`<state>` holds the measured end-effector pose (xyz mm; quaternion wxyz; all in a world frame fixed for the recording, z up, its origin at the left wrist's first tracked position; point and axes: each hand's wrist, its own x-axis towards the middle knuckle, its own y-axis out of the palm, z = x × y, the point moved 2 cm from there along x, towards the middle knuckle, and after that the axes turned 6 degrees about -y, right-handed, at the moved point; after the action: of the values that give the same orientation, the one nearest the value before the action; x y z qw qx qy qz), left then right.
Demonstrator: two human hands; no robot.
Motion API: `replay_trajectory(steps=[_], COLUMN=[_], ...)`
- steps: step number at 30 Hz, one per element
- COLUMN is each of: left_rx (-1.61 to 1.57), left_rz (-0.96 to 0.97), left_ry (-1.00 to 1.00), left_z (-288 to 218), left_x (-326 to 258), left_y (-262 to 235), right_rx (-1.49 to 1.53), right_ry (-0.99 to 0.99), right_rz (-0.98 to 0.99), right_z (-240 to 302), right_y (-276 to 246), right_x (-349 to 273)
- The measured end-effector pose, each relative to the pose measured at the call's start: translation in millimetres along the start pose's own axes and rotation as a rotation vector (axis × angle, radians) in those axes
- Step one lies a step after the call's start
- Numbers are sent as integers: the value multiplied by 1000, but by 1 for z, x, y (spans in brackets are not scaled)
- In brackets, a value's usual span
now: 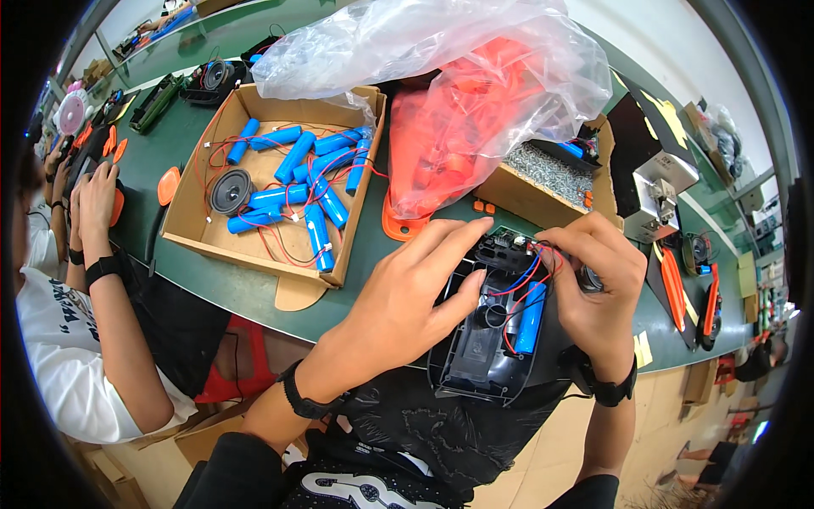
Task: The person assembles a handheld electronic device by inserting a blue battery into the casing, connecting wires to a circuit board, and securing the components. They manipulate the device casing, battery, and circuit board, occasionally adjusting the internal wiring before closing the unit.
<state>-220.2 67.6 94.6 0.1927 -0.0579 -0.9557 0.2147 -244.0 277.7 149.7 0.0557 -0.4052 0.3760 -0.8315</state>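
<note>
A black plastic casing [483, 360] lies open at the table's front edge, just above my lap. Inside it sit a blue cylindrical battery [530, 318] and, at the far end, a small circuit board [506, 241] with red and blue wires [527, 276]. My left hand [411, 288] grips the casing's left side, thumb and fingers reaching over the far end. With thumb and fingers pinched together, my right hand [598, 284] holds the wires beside the board. A round speaker [591, 278] shows partly behind the right hand's fingers.
Left of centre stands a cardboard box [254, 254] with blue batteries and a speaker. Orange parts fill a clear plastic bag [458, 127] behind my hands. A box of screws [547, 174] stands right of it, near a metal fixture [661, 195]. Another person's arm [119, 314] is at left.
</note>
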Motion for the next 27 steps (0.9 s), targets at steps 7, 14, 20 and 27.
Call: replay_trajectory(steps=[7,14,20,27], left_rx=[15,-12,83,195], left_rz=[0,18,-32,-52], left_ry=[-2,-3,38,119], left_z=[0,-8,-10,-8], left_x=[-1,0,0,2], left_y=[1,0,1,-1], right_rx=[-59,-57,126,-61], right_ry=[-12,36,114,249], right_rz=[79,150,216,156], right_z=[-3,-4,10,0], right_y=[7,7,-31,-83], right_x=[-2,-5,17,-29])
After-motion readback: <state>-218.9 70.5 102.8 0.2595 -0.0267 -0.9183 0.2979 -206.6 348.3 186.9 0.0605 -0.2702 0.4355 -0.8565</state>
